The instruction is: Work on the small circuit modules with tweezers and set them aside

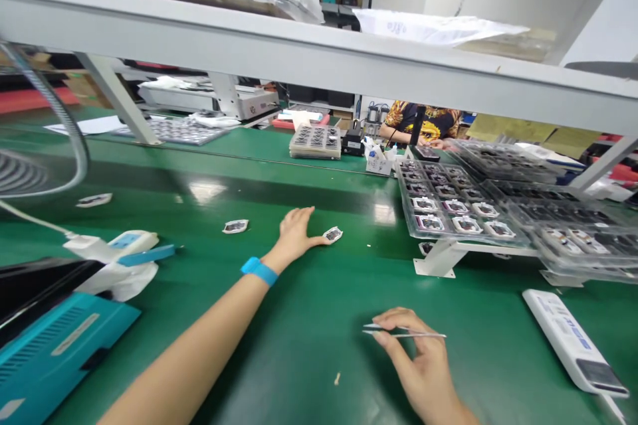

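Note:
My left hand (pixel 295 236) lies flat on the green work mat (pixel 309 292), fingers apart, with a blue wrist strap (pixel 259 271) at the wrist. Its fingertips reach a small white-edged flat component (pixel 332 234), touching or almost touching it. Another such piece (pixel 235 226) lies further left, and a third (pixel 94 199) sits near the far left. My right hand (pixel 413 358) pinches a pair of slim steel tweezers (pixel 403 331) above the mat, tips pointing left.
Clear plastic trays of similar components (pixel 448 206) are stacked on the right under a grey overhead shelf beam (pixel 299 46). A white handheld device (pixel 573 339) lies at lower right, and a teal machine (pixel 54 358) stands at lower left. A co-worker's arm (pixel 399 133) shows beyond.

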A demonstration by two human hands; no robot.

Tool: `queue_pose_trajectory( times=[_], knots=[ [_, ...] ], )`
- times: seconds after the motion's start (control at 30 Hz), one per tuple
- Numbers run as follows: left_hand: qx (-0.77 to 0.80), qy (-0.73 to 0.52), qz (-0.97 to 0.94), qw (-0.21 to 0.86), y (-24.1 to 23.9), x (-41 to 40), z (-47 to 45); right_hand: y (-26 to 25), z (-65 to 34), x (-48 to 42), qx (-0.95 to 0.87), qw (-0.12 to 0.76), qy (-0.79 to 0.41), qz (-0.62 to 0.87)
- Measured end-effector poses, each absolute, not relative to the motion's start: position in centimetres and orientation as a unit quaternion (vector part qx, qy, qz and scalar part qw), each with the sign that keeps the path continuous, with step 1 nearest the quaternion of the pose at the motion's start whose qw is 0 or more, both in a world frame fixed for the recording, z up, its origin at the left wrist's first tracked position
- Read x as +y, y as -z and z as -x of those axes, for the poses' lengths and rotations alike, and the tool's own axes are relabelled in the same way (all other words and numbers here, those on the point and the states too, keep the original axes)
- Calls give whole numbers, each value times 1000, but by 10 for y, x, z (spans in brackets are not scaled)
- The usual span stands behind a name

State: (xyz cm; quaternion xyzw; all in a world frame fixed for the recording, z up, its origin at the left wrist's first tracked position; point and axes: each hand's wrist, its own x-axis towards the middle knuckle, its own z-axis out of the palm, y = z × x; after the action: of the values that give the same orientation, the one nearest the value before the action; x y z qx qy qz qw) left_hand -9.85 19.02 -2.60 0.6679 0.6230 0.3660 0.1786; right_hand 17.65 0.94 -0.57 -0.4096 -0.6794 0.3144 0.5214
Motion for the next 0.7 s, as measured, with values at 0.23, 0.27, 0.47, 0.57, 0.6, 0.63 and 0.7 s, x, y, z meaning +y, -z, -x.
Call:
queue_pose_trajectory(
  times=[0.23, 0.27, 0.47, 0.57, 0.6, 0.63, 0.7],
  knots=[
    [668, -359, -618, 208, 18, 186, 162, 4, -176, 7, -680, 519, -326, 401],
    [665, -371, -612, 213, 17, 182, 161, 5, -174, 6, -678, 524, -321, 403],
    [605, -439, -577, 329, 12, 129, 99, 6, -174, 8, -619, 570, -332, 425],
    [547, -420, -579, 435, 7, 85, 53, 2, -179, 10, -591, 596, -348, 419],
    [532, -408, -578, 465, 5, 70, 40, 0, -180, 11, -587, 599, -351, 416],
    [519, -396, -577, 491, 3, 56, 30, -1, -180, 11, -586, 602, -353, 412],
    [504, -383, -546, 550, 0, 34, 13, -5, -179, 10, -594, 599, -351, 406]
  ],
)
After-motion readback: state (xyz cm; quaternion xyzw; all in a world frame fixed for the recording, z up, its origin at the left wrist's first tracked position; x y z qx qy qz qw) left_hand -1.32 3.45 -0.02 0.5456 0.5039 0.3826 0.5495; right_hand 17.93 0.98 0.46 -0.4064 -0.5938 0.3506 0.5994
